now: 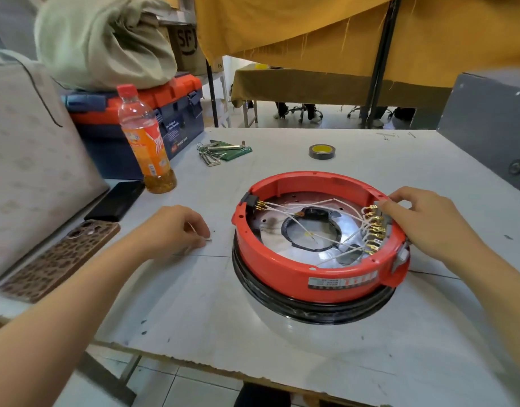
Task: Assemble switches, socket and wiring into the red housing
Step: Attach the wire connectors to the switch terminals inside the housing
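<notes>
The round red housing [285, 264] stands on a black ring [311, 309] at the middle right of the white table. A black socket [251, 202] with brass pins sits in its left wall. White wires [317, 214] run across the shiny metal floor to a row of brass terminals on the grey switch block [379, 227] at the right wall. My right hand [426, 221] rests over the housing's right rim, thumb and fingers pinching the top of the switch block. My left hand [176, 227] lies on the table left of the housing, its fingers curled, pinching a small thin part I cannot make out.
A roll of tape [322, 151] and a set of hex keys [216, 152] lie behind the housing. At the left stand an orange drink bottle [145, 142] and a blue-and-orange toolbox [170, 113], with two phones [62, 257] lying nearby. A grey box [487, 124] occupies the far right. The table's front edge is close.
</notes>
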A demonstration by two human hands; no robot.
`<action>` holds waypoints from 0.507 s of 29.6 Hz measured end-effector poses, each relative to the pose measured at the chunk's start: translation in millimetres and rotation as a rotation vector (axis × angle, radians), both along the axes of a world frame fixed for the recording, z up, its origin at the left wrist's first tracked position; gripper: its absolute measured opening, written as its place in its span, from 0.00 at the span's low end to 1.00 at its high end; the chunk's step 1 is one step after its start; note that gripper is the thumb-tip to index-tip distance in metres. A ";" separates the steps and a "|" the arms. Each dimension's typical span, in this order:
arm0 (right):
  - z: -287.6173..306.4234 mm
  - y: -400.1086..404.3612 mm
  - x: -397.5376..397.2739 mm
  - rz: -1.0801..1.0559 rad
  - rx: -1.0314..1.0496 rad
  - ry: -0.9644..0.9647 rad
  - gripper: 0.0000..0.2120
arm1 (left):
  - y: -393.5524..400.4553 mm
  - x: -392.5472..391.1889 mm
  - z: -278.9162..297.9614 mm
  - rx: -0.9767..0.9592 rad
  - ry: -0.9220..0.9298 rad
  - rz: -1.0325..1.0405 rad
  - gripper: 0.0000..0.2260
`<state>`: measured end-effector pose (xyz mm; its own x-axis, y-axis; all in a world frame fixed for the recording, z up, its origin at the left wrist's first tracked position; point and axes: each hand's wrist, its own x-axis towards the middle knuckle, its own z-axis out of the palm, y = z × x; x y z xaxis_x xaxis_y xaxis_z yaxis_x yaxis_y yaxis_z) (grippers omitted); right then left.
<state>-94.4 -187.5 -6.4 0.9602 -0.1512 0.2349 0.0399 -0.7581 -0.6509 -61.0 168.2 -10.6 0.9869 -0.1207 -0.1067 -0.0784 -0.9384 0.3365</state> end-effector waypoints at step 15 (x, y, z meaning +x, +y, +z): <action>0.8 0.7 1.0 0.010 0.024 0.019 0.08 | -13.1 -7.0 14.0 -0.585 -0.299 0.076 0.03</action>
<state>-93.4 -186.9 -5.6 0.9659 -0.1469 0.2134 0.0352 -0.7415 -0.6700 -68.0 155.1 3.4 0.9719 -0.0043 0.2354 -0.1884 -0.6137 0.7667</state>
